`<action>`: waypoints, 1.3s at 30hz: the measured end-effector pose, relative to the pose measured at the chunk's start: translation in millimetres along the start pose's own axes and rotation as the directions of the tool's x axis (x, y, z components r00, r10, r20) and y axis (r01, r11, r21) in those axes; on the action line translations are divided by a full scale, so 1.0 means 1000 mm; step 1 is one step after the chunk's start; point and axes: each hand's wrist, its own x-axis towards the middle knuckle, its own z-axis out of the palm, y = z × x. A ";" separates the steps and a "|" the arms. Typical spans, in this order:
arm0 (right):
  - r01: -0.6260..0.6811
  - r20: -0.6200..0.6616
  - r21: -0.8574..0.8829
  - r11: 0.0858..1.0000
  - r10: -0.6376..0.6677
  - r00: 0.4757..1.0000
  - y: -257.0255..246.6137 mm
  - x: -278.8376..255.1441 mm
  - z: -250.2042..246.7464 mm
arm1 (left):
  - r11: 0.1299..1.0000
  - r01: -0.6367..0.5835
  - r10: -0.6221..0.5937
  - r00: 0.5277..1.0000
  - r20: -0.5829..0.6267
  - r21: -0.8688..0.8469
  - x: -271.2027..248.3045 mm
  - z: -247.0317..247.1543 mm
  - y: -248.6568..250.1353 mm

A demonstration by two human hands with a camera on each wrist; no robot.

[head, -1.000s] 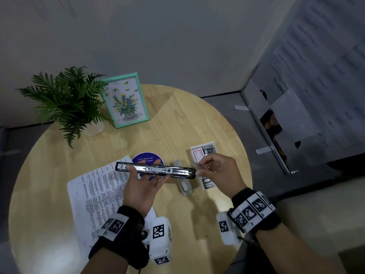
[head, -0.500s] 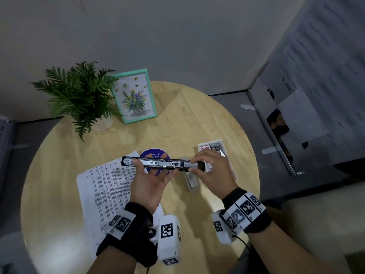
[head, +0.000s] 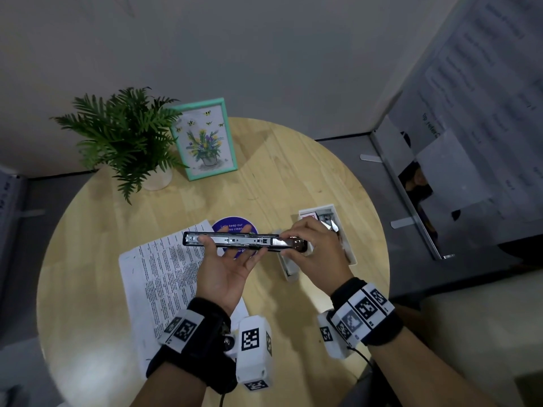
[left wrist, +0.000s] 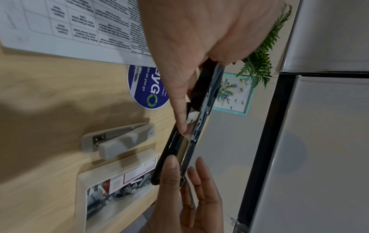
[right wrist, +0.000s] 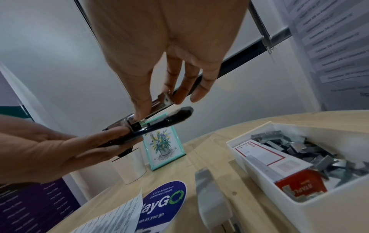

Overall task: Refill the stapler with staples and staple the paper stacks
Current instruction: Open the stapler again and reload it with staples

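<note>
Since a moment ago my right hand (head: 314, 245) has come off the staple box and onto the stapler's end.

I keep the black stapler (head: 244, 241) level above the table (head: 88, 230) in my left hand (head: 226, 265), thumb and fingers pinching its sides so the open metal channel faces up for loading. My right thumb and fingers pinch a staple strip (right wrist: 159, 102) at the channel's right end, likely seating it. The white tray (right wrist: 319, 209) of loose staples sits just beside, within reach; the paper (head: 164, 274) lies flat below, waiting, near a grey stapler (left wrist: 117, 140).
</note>
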 end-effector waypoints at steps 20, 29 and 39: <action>-0.153 -0.138 0.316 0.936 0.205 0.969 0.008 -0.003 -0.016 | 0.999 -0.008 0.008 1.000 0.008 0.043 -0.007 0.002 0.016; -0.769 0.609 0.565 0.298 0.479 0.632 -0.002 0.017 -0.010 | 0.972 -0.025 0.000 0.994 0.106 0.233 -0.009 0.021 0.024; -0.715 0.592 0.660 0.231 0.426 0.684 -0.007 0.007 0.007 | 0.398 -0.476 0.211 0.879 0.426 0.784 -0.007 0.030 0.021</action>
